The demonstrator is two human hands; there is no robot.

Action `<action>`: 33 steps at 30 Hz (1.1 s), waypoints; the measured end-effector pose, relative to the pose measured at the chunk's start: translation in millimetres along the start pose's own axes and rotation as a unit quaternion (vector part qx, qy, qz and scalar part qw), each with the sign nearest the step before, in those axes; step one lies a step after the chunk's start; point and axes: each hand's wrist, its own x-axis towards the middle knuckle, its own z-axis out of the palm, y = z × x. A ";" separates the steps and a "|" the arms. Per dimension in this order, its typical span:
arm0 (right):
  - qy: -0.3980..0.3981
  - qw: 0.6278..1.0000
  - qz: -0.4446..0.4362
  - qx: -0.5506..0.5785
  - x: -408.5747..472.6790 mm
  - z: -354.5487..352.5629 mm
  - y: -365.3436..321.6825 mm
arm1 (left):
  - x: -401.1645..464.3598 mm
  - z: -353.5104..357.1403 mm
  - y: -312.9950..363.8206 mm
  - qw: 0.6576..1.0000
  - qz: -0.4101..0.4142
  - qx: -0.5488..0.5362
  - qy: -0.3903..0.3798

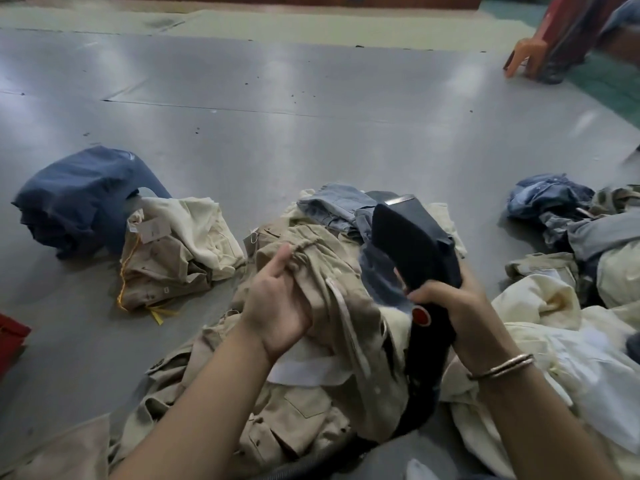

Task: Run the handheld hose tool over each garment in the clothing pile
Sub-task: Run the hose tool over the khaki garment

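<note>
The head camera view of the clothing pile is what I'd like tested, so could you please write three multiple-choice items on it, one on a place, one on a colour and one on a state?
1. Where does the folded dark blue garment lie?
A. Far left on the grey floor
B. On the orange plastic chair
C. Under the right hand

2. What colour is the round button on the black handheld hose tool?
A. Green
B. Red
C. White

3. What is the left hand doing?
A. Resting flat on the floor
B. Gripping the beige cargo garment
C. Holding the tool

Answers:
1 A, it sits at the left edge, beside a beige and cream garment.
2 B, a red disc shows just below the right hand, which holds the tool.
3 B, its fingers curl round bunched beige fabric.
</note>
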 end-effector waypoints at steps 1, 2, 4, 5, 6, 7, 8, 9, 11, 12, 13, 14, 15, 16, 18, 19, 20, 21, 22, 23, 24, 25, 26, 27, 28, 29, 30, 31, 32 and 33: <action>-0.024 0.999 0.024 0.001 -0.9 -1.7 0.8 | 0.1 -0.8 2.6 1.000 0.013 -0.016 -0.003; -0.041 0.998 0.048 -0.003 -2.4 -0.4 2.9 | 0.2 -1.1 4.0 0.999 0.023 -0.028 -0.007; -0.056 0.995 0.086 0.015 -4.1 7.4 8.4 | 0.9 0.3 4.3 0.998 0.030 -0.047 -0.018; -0.055 0.993 0.099 0.033 -3.8 11.7 10.2 | 1.4 1.3 3.8 0.998 0.031 -0.054 -0.019; -0.047 0.992 0.107 0.047 -3.2 14.9 10.4 | 2.0 2.6 3.1 0.998 0.031 -0.059 -0.019; -0.038 0.992 0.106 0.057 -1.9 17.0 10.1 | 3.3 2.9 1.8 0.997 0.034 -0.063 -0.018; -0.032 0.992 0.100 0.063 -1.4 18.4 9.7 | 3.8 2.1 -0.2 0.997 0.035 -0.064 -0.015; -0.030 0.993 0.092 0.063 -0.9 19.5 9.6 | 3.4 2.1 -2.2 0.998 0.034 -0.061 -0.011; -0.029 0.995 0.079 0.048 -1.4 20.7 9.7 | 2.7 1.7 -4.8 0.997 0.020 -0.074 -0.028; -0.030 0.996 0.077 0.046 -2.0 21.5 9.5 | 2.0 2.5 -6.7 0.997 0.015 -0.066 -0.042; -0.032 0.995 0.076 0.054 -2.9 22.5 9.1 | 2.4 2.8 -8.4 0.998 0.015 -0.030 -0.051; -0.034 0.994 0.075 0.070 -3.8 23.3 8.3 | 3.1 1.9 -9.4 0.998 0.016 0.047 -0.035; -0.033 0.993 0.075 0.086 -4.1 23.8 6.9 | 2.8 1.5 -9.3 0.988 0.012 0.156 -0.008; -0.031 0.992 0.073 0.095 -4.5 23.4 5.1 | 2.9 -0.4 -10.0 0.960 0.004 0.279 0.010; -0.022 0.992 0.065 0.108 -4.7 21.5 1.8 | -0.1 -4.9 -13.4 0.885 -0.014 0.465 0.005; -0.016 0.992 0.062 0.113 -4.6 20.3 0.9 | -2.6 -5.3 -15.1 0.865 -0.012 0.502 -0.003; -0.012 0.992 0.061 0.114 -4.9 19.0 0.0 | -3.6 -7.2 -15.8 0.855 -0.021 0.519 -0.012; -0.009 0.992 0.060 0.114 -4.9 18.5 -0.8 | -3.3 -8.8 -15.8 0.850 -0.041 0.524 -0.022; -0.007 0.992 0.058 0.116 -4.6 18.0 -1.1 | -3.4 -9.2 -14.8 0.849 -0.064 0.524 -0.030; -0.005 0.991 0.057 0.118 -3.7 17.4 -1.1 | -4.2 -7.7 -12.4 0.843 -0.080 0.531 -0.034; 0.001 0.991 0.059 0.120 -2.8 16.3 -0.2 | -5.3 -8.2 -11.8 0.843 -0.081 0.531 -0.040; 0.007 0.991 0.060 0.121 -1.4 15.1 0.9 | -6.1 -8.0 -12.9 0.853 -0.076 0.515 -0.044; 0.014 0.991 0.061 0.117 -0.3 13.6 2.0 | -6.6 -8.5 -15.8 0.870 -0.063 0.487 -0.044; 0.021 0.993 0.057 0.105 0.8 11.9 3.1 | -6.7 -9.6 -20.0 0.886 -0.042 0.460 -0.034; 0.029 0.995 0.051 0.086 1.5 9.6 4.3 | -6.1 -10.8 -24.8 0.899 -0.023 0.437 -0.015; 0.037 0.996 0.045 0.066 2.0 6.8 5.6 | -4.8 -10.5 -28.3 0.910 -0.012 0.415 0.010; 0.043 0.997 0.041 0.052 1.8 3.5 6.6 | -2.5 -10.7 -30.1 0.919 -0.004 0.393 0.033; 0.045 0.997 0.039 0.042 1.2 0.6 7.1 | 0.1 -11.4 -31.0 0.925 0.008 0.376 0.058; 0.044 0.998 0.037 0.030 0.4 -2.2 6.9 | 3.2 -12.5 -31.0 0.929 0.024 0.361 0.081; 0.037 0.999 0.033 0.014 -1.2 -4.1 5.6 | 5.3 -11.5 -29.7 0.933 0.042 0.340 0.106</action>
